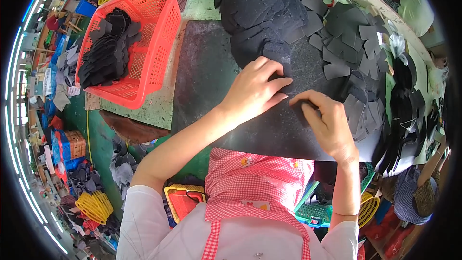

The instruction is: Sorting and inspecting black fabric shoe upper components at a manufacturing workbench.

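A large heap of black flat cut pieces (pixel 262 7) covers the far part of a dark work mat (pixel 199 77). My left hand (pixel 257 84) is at the heap's near edge, its fingers bent toward the thumb. Close by on the right, my right hand (pixel 327 120) hovers low over the mat with index finger and thumb curved and the other fingers curled. The fingertips of both hands point at each other, a small gap apart. Anything black between them blends into the dark mat, so I cannot make out what they hold.
A red perforated plastic basket (pixel 161 43) with stacked black pieces (pixel 108 50) stands at the left. Loose black pieces (pixel 344 38) spread over the right side, beside hanging black bundles (pixel 404 110). A yellow basket (pixel 94 207) sits lower left, and a green crate (pixel 313 212) is below the table edge.
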{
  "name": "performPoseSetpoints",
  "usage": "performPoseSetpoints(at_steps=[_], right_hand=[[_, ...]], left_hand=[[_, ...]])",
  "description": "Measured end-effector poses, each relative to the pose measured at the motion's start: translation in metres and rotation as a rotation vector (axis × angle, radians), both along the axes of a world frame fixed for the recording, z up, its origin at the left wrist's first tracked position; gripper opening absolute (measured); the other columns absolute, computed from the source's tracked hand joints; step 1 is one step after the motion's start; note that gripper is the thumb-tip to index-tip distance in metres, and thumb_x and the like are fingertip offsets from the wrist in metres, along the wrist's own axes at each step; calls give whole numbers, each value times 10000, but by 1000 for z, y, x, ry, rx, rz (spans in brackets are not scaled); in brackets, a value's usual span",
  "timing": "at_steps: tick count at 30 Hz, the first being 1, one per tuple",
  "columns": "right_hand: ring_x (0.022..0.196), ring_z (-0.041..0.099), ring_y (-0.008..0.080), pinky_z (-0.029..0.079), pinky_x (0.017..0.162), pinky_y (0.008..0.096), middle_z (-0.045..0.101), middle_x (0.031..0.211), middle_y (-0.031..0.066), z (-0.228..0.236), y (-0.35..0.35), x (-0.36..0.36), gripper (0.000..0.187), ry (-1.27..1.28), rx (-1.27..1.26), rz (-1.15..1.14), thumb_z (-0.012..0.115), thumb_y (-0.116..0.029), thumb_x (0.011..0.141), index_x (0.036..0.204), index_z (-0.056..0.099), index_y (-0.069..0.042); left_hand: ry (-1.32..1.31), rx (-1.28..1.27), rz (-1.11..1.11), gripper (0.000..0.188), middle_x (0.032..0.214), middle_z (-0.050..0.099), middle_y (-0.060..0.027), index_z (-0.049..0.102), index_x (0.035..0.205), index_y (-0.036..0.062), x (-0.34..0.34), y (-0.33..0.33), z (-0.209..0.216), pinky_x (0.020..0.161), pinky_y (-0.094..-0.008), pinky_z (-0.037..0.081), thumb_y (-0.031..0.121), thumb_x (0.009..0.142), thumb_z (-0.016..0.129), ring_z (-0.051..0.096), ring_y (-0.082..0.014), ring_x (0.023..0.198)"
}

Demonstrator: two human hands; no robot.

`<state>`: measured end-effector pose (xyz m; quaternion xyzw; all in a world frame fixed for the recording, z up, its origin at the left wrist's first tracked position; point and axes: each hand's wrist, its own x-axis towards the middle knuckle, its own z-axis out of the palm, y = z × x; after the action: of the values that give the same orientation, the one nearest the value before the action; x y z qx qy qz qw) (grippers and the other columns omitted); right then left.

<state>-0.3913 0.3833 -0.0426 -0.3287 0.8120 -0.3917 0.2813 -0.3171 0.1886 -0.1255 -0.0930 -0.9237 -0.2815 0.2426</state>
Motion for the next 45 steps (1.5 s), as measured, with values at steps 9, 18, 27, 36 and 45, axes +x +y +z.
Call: performPoseSetpoints(at_steps=[9, 18, 27, 36, 45], right_hand=[[957, 672, 349, 523, 883, 423, 700, 980, 176, -31, -10, 8, 160, 111, -208, 165, 610, -1, 845, 984, 691, 0], [1146, 642, 398, 519, 983, 395, 642, 1311, 234, -44, -22, 5, 184, 64, -156, 42, 589, -62, 858, 972, 722, -7], [902, 619, 145, 471, 830, 269, 677, 988, 77, -27, -3, -19, 241, -79, -289, -303, 563, -89, 1004, 1175, 723, -33], [784, 633, 85, 514, 722, 221, 671, 876, 53, -40, 8, 34, 165, -522, -202, -223, 616, -94, 1010, 1082, 653, 50], [623, 683, 88, 556, 571, 221, 687, 705, 51, -42, 2, 26, 153, -356, 95, -202, 721, -105, 940, 927, 672, 39]], left_hand=[[-236, 151, -87, 180, 989, 659, -8, 798, 923, 112, -10, -20, 10, 831, -332, 512, 106, 745, 826, 589, -206, 941], [-172, 934, 128, 97, 857, 644, 3, 658, 943, 32, -17, -33, 15, 720, -251, 480, 115, 950, 709, 578, -83, 777], [-260, 346, -188, 153, 992, 693, -40, 683, 914, 82, 77, 17, 13, 850, -371, 493, 133, 818, 791, 632, -241, 956], [-682, 899, 79, 218, 665, 661, -46, 595, 850, 17, 72, 3, 37, 484, -259, 457, 165, 953, 718, 610, -100, 515], [-799, 616, 134, 227, 631, 662, -44, 624, 817, 14, 74, 5, 21, 453, -238, 450, 167, 937, 740, 661, -102, 508]])
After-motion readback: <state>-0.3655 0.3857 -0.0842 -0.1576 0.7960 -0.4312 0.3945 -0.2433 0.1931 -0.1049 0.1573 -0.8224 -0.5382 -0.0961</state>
